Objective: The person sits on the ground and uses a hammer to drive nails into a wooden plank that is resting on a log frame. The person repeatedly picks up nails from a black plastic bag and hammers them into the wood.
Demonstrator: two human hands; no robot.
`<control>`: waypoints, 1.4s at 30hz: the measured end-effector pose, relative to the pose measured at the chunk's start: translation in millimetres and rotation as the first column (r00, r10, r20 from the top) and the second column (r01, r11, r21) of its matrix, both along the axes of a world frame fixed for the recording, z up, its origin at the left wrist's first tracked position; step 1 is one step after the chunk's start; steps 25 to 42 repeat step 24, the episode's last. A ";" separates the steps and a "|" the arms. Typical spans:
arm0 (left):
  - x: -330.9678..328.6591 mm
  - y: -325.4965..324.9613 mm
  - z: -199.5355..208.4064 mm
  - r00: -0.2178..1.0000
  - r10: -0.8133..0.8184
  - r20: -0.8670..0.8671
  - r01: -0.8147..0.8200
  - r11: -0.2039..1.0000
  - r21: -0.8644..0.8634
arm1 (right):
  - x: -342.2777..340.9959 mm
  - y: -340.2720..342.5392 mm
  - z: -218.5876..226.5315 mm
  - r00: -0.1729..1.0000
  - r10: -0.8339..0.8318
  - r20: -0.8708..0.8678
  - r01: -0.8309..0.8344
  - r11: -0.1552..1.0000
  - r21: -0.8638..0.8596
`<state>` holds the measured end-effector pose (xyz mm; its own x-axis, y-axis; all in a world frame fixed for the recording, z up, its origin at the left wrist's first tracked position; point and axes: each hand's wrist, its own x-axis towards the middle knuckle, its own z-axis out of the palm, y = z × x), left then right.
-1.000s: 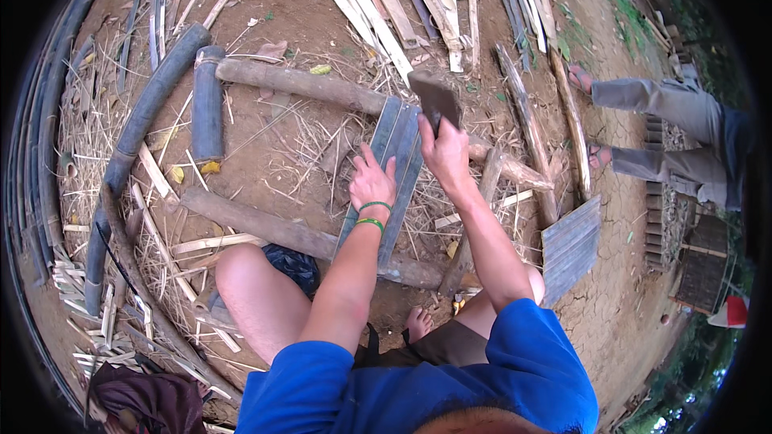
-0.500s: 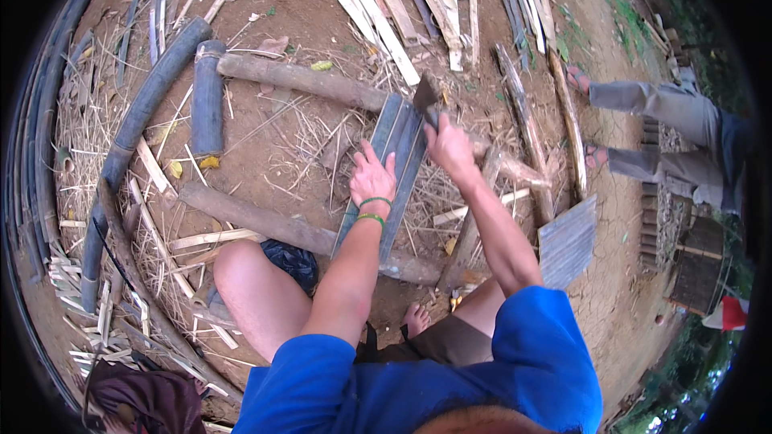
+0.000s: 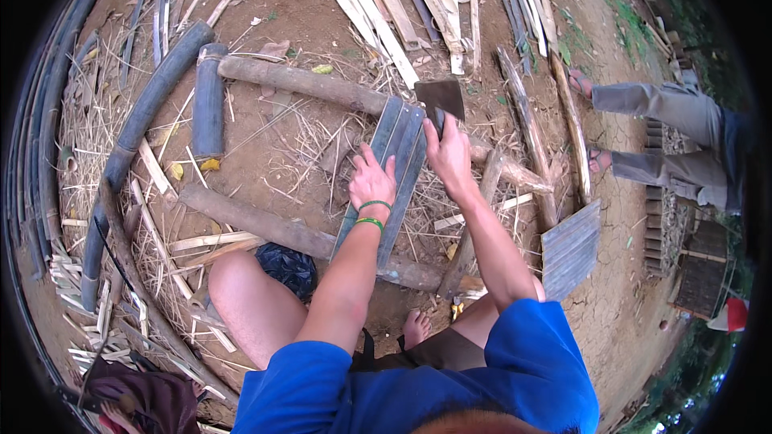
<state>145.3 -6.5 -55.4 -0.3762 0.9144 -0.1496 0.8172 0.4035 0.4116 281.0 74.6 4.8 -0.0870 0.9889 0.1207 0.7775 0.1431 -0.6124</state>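
Observation:
A flattened panel of dark grey-green bamboo strips (image 3: 403, 162) lies slanted across two logs in front of me. My left hand (image 3: 372, 182) rests on it, fingers spread; green and yellow bands circle the wrist. My right hand (image 3: 450, 157) is closed round the handle of a cleaver (image 3: 441, 98) with a broad dark blade. The blade is just right of the panel's far end, its flat side facing up. Whether it touches the bamboo I cannot tell.
The far log (image 3: 301, 80) and near log (image 3: 257, 217) support the panel. Thick bamboo poles (image 3: 133, 124) curve along the left. Split strips (image 3: 386, 0) lie beyond. A grey sheet (image 3: 571, 251) is at right, near a standing person's legs (image 3: 655, 100). Another person (image 3: 145, 394) is lower left.
The cleaver's blade has turned from nearly edge-on to showing its broad side. My right hand has shifted slightly with it, while my left hand stays on the bamboo.

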 end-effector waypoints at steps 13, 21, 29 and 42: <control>-0.2 6.3 -4.4 0.994 0.014 0.109 -0.010 0.999 -0.031 | 15.7 -83.3 118.6 0.940 -0.150 -0.306 0.030 0.931 -0.363; -61.7 -12.5 -8.1 0.969 -0.132 0.207 -0.038 0.753 0.657 | 33.7 -130.8 97.4 0.744 -0.384 -0.547 0.021 0.831 -0.556; -118.3 -65.6 34.5 0.875 0.176 0.451 -0.394 0.800 0.452 | 40.8 -132.1 108.0 0.836 -0.294 -0.463 0.005 0.848 -0.530; -118.3 -65.6 34.5 0.875 0.176 0.451 -0.394 0.800 0.452 | 40.8 -132.1 108.0 0.836 -0.294 -0.463 0.005 0.848 -0.530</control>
